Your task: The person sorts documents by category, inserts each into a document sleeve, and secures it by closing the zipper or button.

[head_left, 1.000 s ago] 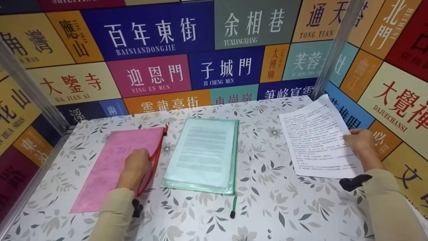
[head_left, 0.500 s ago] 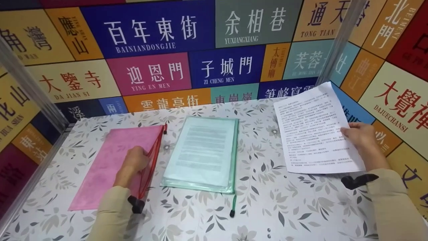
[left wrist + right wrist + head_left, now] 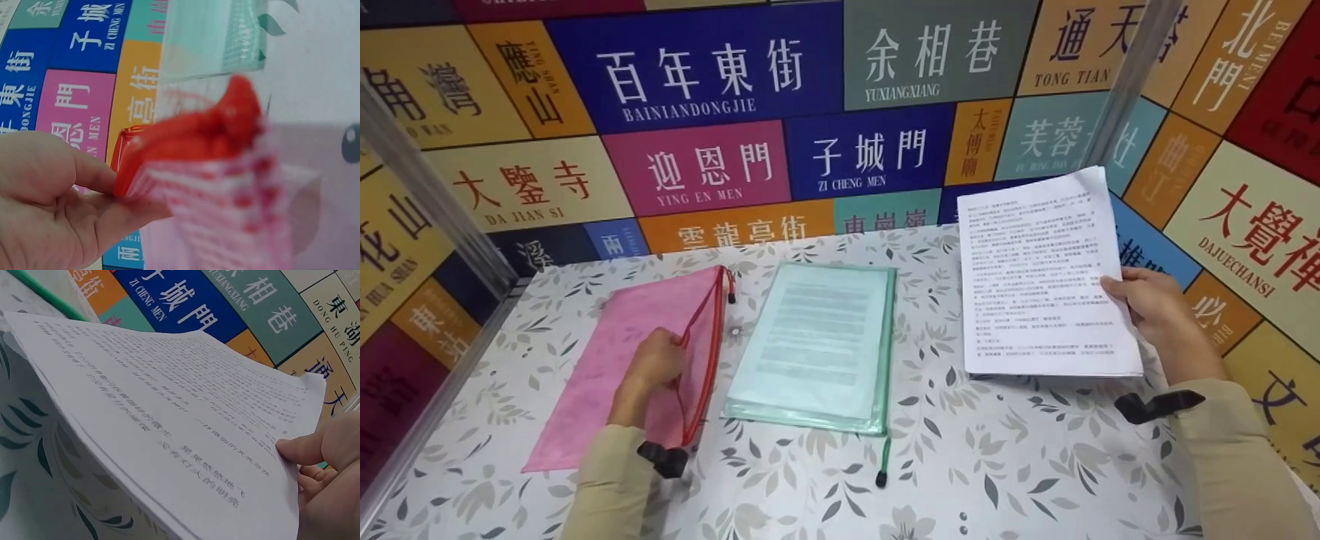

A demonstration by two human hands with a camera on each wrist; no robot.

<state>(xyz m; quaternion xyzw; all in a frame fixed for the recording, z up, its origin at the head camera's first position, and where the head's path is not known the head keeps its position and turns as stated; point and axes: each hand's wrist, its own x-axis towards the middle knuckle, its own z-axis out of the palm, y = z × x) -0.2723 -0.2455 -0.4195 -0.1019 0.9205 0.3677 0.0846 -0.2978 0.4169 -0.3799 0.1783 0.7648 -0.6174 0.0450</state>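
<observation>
A pink zip file pouch (image 3: 615, 352) with a red zipper edge lies at the left of the table. My left hand (image 3: 654, 364) pinches the upper layer of its mouth, and the mouth gapes along the zipper side. In the left wrist view, thumb and fingers grip the pouch's red edge (image 3: 185, 138). On the right, my right hand (image 3: 1166, 315) holds a stack of printed paper sheets (image 3: 1039, 285) by its right edge, raised off the table and tilted. The right wrist view shows the thumb on top of the printed sheets (image 3: 169, 410).
A green zip file pouch (image 3: 817, 345) with printed paper inside lies mid-table, its green zipper pull (image 3: 883, 469) hanging toward the front. The table cover (image 3: 945, 450) has a leaf pattern. Colourful sign-covered walls (image 3: 705, 67) stand at the back and both sides.
The printed sheets have moved left and up, and face the head camera more squarely. My left hand has lifted the pink pouch's upper layer, so its mouth gapes wider.
</observation>
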